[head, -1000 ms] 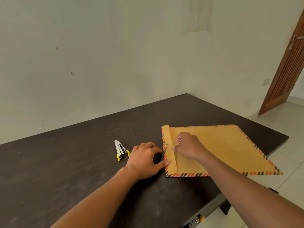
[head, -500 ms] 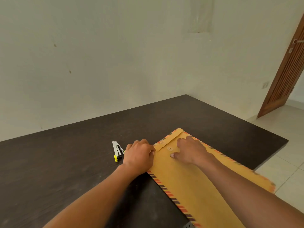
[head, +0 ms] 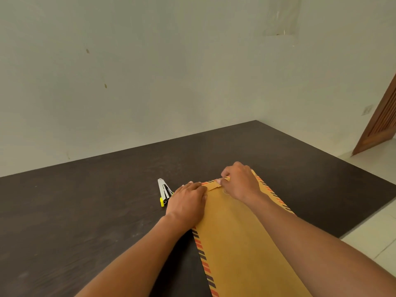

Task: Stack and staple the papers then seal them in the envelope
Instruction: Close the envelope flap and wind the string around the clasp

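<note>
While the left grip point(head: 188, 202) lies flat, fingers straight, on the far left corner of the envelope point(head: 235, 243), the right grip point(head: 240, 183) pinches the folded flap point(head: 212, 186) just beside it; a stapler point(head: 164, 192) lies on the tabletop point(head: 85, 221) left of both.

Two arms observed, both entering from the lower edge. The left forearm point(head: 137, 254) and right forearm point(head: 310, 243) are bare along their whole visible length. The left hand point(head: 188, 202) and right hand point(head: 240, 181) are bare also. Nail detail is too small to judge.
</note>
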